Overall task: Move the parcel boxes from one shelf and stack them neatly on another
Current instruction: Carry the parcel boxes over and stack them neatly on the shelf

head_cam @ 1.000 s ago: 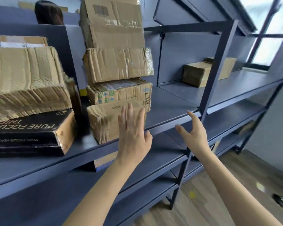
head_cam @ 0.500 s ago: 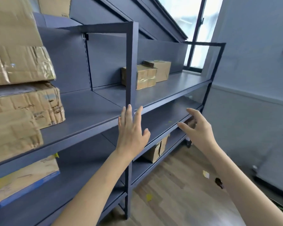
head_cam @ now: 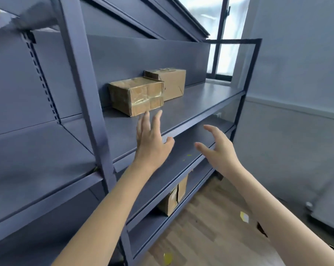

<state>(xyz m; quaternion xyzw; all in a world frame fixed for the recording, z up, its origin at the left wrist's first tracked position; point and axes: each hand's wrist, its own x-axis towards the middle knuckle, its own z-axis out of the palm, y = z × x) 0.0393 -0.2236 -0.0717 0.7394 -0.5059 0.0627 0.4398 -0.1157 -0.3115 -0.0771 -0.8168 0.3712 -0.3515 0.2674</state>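
Two boxes in reach: a crumpled, tape-wrapped parcel box (head_cam: pixel 136 96) at the front, and a taller plain box (head_cam: pixel 170 83) just behind it to the right, the two touching or very nearly so.
Location: both sit on the upper shelf (head_cam: pixel 200 100) of the blue rack, right of the upright post (head_cam: pixel 85 93). A third box (head_cam: pixel 174 198) stands on a low shelf, well apart.
Handling, front box: looks light and small enough for two hands. Cardboard dented and creased, so likely soft at the walls; glossy tape on its faces may be slippery.
Where to hold: judged best at the two short ends, palms flat, or under the bottom edge; squeezing the dented faces could buckle them.
Left hand (head_cam: pixel 152 143): fingers straight and together, fingertips just short of the front box's lower corner; contact cannot be told. Holds nothing.
Right hand (head_cam: pixel 218 150): spread wide, fingers loosely curved, thumb out, in front of the shelf edge, apart from both boxes. Holds nothing.
Grip overall: wide on both sides, empty.
Step judged: reach toward the front box, no lift yet.
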